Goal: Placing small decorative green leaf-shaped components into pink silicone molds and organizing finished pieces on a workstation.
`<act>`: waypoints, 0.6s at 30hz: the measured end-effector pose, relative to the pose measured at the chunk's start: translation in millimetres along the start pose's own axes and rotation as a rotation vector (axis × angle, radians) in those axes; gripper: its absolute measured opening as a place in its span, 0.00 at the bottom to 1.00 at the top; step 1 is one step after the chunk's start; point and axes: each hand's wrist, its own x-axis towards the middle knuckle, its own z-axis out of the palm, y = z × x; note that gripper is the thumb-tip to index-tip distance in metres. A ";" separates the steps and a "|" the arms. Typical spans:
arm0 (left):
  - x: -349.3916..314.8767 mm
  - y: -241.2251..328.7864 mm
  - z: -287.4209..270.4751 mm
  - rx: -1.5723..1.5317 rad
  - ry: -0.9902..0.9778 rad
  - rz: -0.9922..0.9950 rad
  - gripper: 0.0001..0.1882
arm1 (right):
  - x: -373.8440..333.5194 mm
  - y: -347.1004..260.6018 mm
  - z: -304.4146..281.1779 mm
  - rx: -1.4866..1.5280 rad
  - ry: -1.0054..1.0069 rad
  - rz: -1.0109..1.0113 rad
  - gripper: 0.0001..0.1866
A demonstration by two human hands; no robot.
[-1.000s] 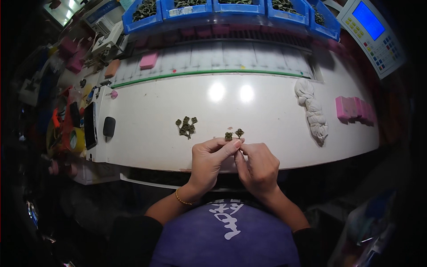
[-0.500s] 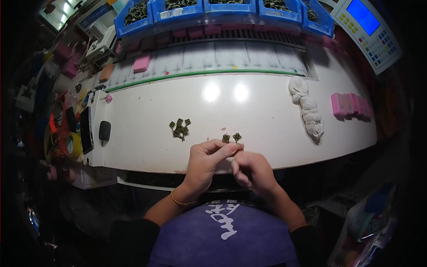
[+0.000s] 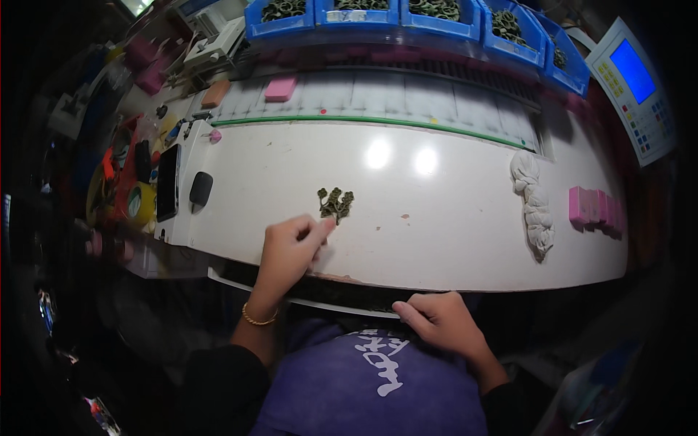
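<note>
A small cluster of dark bronze-green, flower-headed metal pieces point(image 3: 337, 202) lies on the white tabletop, left of the middle. My left hand point(image 3: 289, 247) reaches in from below, fingers curled and pinched, its fingertips meeting the cluster's lower end. Whatever sits between those fingertips is too small and covered to make out. Lower right, my right hand point(image 3: 440, 318) is at the table's front edge, over the open drawer point(image 3: 342, 311). Its fingers are curled, with the thumb close to the drawer's pale rim. Anything inside that grip is hidden. Dark contents in the drawer are indistinct.
Blue bins point(image 3: 441, 25) of similar metal pieces line the back. A twisted white cloth point(image 3: 534, 207) and pink blocks point(image 3: 595, 209) lie at the right, below a control panel point(image 3: 632, 87). A phone point(image 3: 169, 182) and black oval object point(image 3: 201, 189) are at the left.
My hands have parted. The left went leftward to the cluster; the right dropped to the drawer. Two flower-headed pieces held earlier no longer show at the fingers. The view has shifted.
</note>
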 end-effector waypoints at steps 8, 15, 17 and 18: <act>-62.3 -93.1 37.9 -1.388 -0.627 -0.677 0.15 | 146.1 -6.5 19.8 -0.039 0.343 -0.601 0.19; -57.8 -78.2 55.0 -1.397 -0.508 -0.658 0.21 | 136.7 -25.2 49.4 0.011 0.082 -0.718 0.13; -53.7 -103.6 55.4 -1.793 -0.737 -0.594 0.22 | 109.3 -28.9 60.5 0.117 0.040 -0.747 0.11; -56.6 -117.0 54.9 -1.901 -0.781 -0.531 0.20 | 91.6 -34.9 63.1 0.185 0.020 -0.697 0.10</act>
